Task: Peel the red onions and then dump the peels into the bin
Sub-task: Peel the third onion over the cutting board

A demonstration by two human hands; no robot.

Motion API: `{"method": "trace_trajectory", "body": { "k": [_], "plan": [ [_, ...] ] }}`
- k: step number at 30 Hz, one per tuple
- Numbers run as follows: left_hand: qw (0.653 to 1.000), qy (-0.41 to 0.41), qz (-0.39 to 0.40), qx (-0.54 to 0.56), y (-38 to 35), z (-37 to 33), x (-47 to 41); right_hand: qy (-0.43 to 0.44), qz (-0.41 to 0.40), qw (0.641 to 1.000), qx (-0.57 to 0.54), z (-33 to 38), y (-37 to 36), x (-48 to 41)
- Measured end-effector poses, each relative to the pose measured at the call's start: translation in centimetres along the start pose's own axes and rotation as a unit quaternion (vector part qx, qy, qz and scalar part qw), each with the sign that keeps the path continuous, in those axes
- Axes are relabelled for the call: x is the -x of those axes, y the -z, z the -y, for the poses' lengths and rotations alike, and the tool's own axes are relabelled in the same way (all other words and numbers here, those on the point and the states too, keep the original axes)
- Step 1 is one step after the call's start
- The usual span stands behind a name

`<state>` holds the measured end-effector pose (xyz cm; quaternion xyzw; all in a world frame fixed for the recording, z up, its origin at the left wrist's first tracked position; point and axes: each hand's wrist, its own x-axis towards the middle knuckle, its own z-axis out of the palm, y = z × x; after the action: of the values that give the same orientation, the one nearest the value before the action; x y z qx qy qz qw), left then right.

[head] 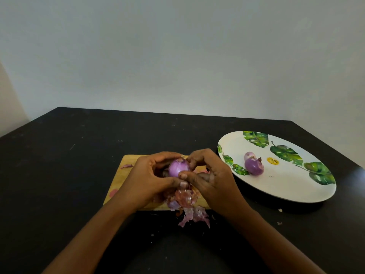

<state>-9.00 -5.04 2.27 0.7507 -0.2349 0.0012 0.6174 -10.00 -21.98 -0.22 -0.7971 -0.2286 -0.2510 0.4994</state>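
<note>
A mostly peeled, pale purple red onion (178,167) is held above the wooden cutting board (126,175). My left hand (146,178) curls round its left side. My right hand (213,175) grips its right side, thumb pressed on the front. A heap of loose pink and purple peels (185,202) lies under my hands at the board's near edge and spills onto the table. Two peeled onions sit on the plate: a larger one (254,166) and a smaller one (249,155) behind it. No bin is in view.
A large white plate (296,186) with green leaf prints lies to the right of the board on the black table (59,165). One scrap of peel (127,166) lies at the board's far left corner. Small flakes dot the table near the plate.
</note>
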Motion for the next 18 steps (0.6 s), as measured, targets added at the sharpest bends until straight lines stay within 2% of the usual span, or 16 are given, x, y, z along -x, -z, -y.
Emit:
{"method": "trace_trajectory", "body": {
  "k": [3, 6, 15, 18],
  "plan": [
    [1.000, -0.014, -0.023, -0.012, -0.2, 0.1, -0.1, -0.064, 0.011, 0.995, -0.079, 0.5, 0.3, 0.1],
    [0.998, -0.029, -0.050, -0.024, -0.3, 0.3, -0.1, -0.062, 0.000, 0.993, -0.102, 0.5, 0.3, 0.1],
    [0.992, -0.061, -0.080, -0.082, -1.3, 1.0, -0.1, -0.009, -0.070, 0.997, -0.043, 0.1, -0.8, 0.4],
    [0.986, -0.080, -0.093, -0.115, -1.4, 1.3, -0.1, -0.017, -0.084, 0.996, -0.025, 0.2, -1.1, 0.5]
  ]
}}
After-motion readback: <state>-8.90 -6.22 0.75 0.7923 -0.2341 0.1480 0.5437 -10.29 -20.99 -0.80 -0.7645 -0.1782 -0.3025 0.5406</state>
